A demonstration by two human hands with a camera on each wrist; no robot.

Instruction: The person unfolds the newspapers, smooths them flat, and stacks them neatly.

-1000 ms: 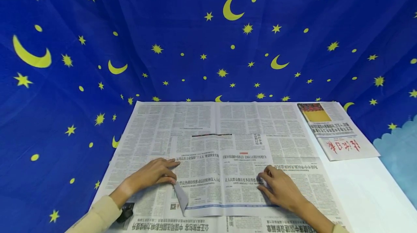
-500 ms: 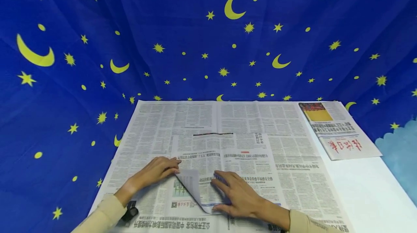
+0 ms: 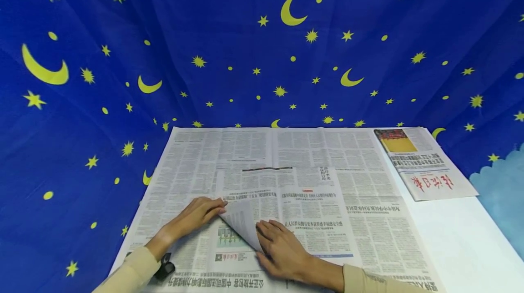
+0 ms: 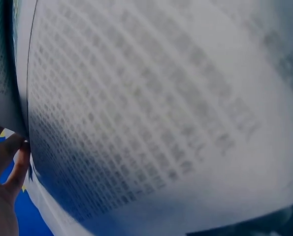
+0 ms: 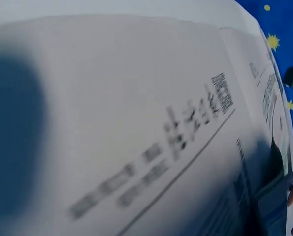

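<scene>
The head view shows a newspaper sheet (image 3: pixel 311 211) at lower centre of the frame, likely light, limp and easily torn, best taken by its loose corner. From lower left, the left hand (image 3: pixel 196 213) pinches its left edge; the right hand (image 3: pixel 284 252) reaches over the turned-up corner, whether pinching I cannot tell.

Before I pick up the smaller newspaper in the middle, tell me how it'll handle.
Probably floppy: the smaller newspaper has a corner bent over toward the right hand. Likely light for its size, as its edges look thin.
</scene>
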